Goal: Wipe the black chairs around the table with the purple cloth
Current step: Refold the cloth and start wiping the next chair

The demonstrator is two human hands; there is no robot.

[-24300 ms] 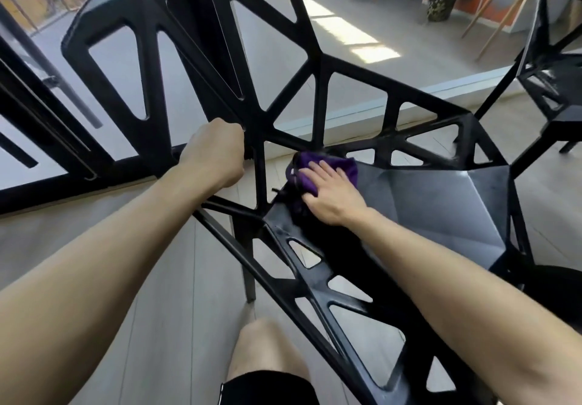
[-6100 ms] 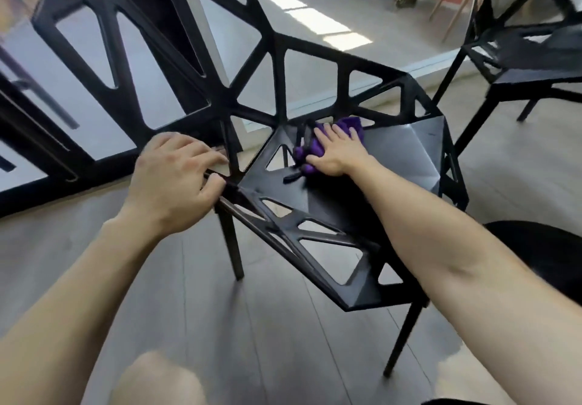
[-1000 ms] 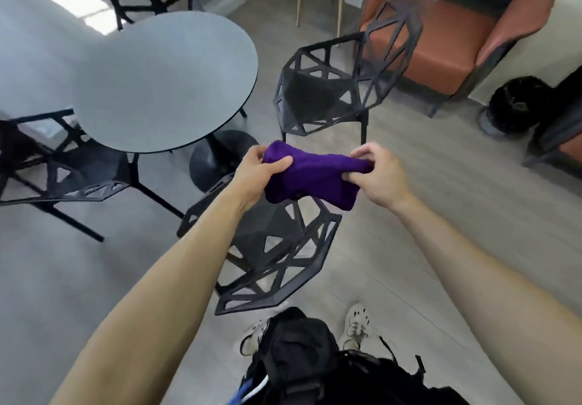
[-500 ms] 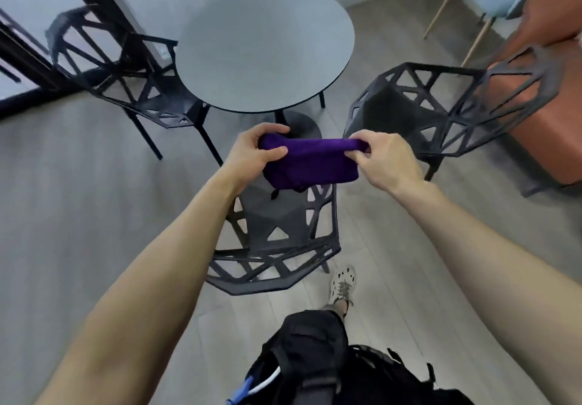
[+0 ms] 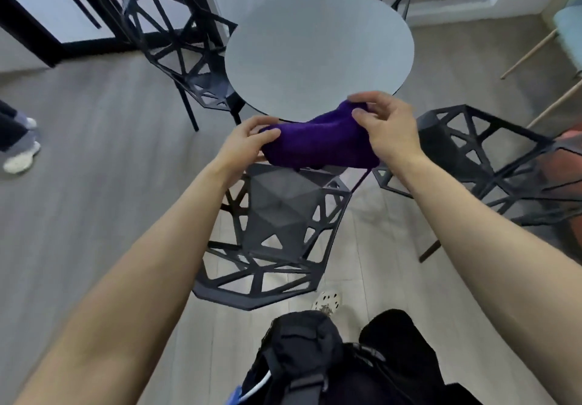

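Hands, left [image 5: 244, 141] and right [image 5: 385, 127], pinch opposite ends of purple cloth [image 5: 318, 146]

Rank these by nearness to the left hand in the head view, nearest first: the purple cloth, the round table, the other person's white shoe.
From the left hand:
1. purple cloth, gripped in it, stretching right.
2. round table, just beyond, up and right.
3. white shoe, far left on the floor.
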